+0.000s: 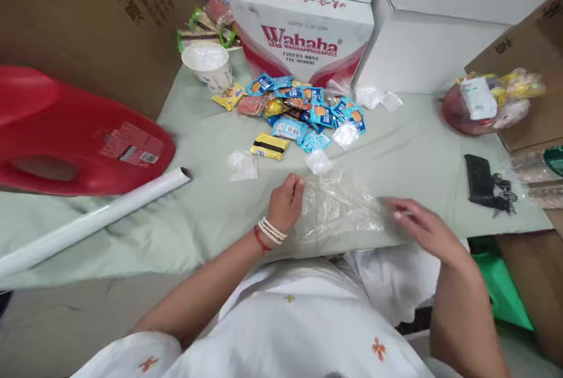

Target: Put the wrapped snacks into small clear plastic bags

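Note:
A clear plastic bag [341, 214] lies stretched over the table's front edge between my hands. My left hand [285, 202], with a beaded bracelet and a red string at the wrist, is closed on the bag's left edge. At the bag's right end, my right hand [417, 222] has its fingers apart, partly smeared by motion; nothing shows between them. Just beyond the bag sits a small crumpled clear packet [318, 162]. Behind it is a pile of small wrapped snacks [303, 105], many in blue wrappers, with a yellow packet [270, 146] at its front.
A white paper cup [207, 64] stands back left, before a Wahaha box [303, 38]. On the left are a red jug [88, 138] and a white roll [101, 220]. At right lie a red bowl of snacks [461, 111] and a black pouch with keys [479, 179].

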Available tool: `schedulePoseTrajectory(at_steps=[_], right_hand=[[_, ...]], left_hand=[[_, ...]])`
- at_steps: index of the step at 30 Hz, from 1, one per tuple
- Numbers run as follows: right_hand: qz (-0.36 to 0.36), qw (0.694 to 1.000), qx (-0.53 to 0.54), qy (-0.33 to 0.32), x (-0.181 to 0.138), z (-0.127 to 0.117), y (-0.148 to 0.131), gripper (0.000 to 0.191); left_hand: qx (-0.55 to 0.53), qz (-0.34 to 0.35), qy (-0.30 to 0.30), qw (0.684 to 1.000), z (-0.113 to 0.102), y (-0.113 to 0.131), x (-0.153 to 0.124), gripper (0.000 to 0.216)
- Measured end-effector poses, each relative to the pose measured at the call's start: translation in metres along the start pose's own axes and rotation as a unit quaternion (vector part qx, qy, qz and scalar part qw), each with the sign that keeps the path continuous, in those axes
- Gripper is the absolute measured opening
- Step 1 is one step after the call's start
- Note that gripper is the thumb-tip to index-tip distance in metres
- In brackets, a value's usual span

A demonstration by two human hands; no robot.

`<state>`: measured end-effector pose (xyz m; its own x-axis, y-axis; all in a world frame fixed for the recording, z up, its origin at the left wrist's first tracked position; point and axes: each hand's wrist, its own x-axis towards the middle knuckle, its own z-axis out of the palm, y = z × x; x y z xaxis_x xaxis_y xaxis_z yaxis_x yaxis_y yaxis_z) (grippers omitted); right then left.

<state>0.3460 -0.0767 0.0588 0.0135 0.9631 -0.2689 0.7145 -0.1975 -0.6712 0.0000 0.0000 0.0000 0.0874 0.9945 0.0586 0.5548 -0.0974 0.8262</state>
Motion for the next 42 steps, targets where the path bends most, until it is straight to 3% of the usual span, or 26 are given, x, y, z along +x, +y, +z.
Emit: schedulePoseTrajectory(at_steps=[3,7,9,12,16,22,27,31,34,36,38,40,42], right_hand=[[-0.017,0.996,0.062,0.069,0.035,0.019,-0.024,0.052],[-0.013,0.985,0.17,0.025,0.076,0.067,-0.049,0.051],[0.016,0.977,0.211,0.031,0.087,0.091,-0.053,0.041],[0.058,0.962,0.248,0.094,0.092,0.107,-0.051,0.033],[0.066,0.963,0.221,0.139,0.091,0.101,-0.049,0.03],[-0.004,0.977,0.05,0.209,0.123,0.09,-0.077,0.036],[-0.021,0.997,-0.019,0.069,0.164,0.106,-0.1,0.035],[-0.049,0.998,0.04,0.0,0.178,0.106,-0.097,0.024],[-0.025,0.992,0.083,0.087,0.187,0.08,-0.087,0.034],[-0.019,0.979,0.047,0.198,0.19,0.06,-0.084,0.049],[-0.036,0.966,0.008,0.257,0.183,0.054,-0.087,0.06],[-0.071,0.975,-0.002,0.211,0.167,0.067,-0.094,0.066],[-0.103,0.989,-0.012,0.108,0.147,0.094,-0.101,0.065]], left_hand=[[-0.034,0.006,-0.018,0.999,0.004,0.006,-0.008,0.033],[-0.07,-0.023,-0.017,0.997,-0.002,0.003,-0.014,0.038],[-0.061,-0.053,0.024,0.996,-0.013,-0.006,-0.013,0.039],[-0.034,-0.109,0.099,0.989,-0.034,-0.025,-0.007,0.035],[-0.035,-0.159,0.116,0.98,-0.049,-0.04,0.001,0.033],[-0.124,-0.117,0.028,0.985,-0.039,-0.029,-0.008,0.044],[-0.223,-0.127,-0.044,0.966,-0.042,-0.022,-0.021,0.056],[-0.279,-0.135,-0.057,0.949,-0.05,-0.026,-0.028,0.06],[-0.349,-0.163,-0.042,0.922,-0.053,-0.027,-0.028,0.06],[-0.394,-0.179,-0.034,0.901,-0.052,-0.024,-0.025,0.062],[-0.423,-0.187,-0.033,0.886,-0.049,-0.018,-0.021,0.064],[-0.435,-0.189,-0.04,0.879,-0.044,-0.011,-0.017,0.065],[-0.44,-0.186,-0.043,0.877,-0.04,-0.007,-0.015,0.065]])
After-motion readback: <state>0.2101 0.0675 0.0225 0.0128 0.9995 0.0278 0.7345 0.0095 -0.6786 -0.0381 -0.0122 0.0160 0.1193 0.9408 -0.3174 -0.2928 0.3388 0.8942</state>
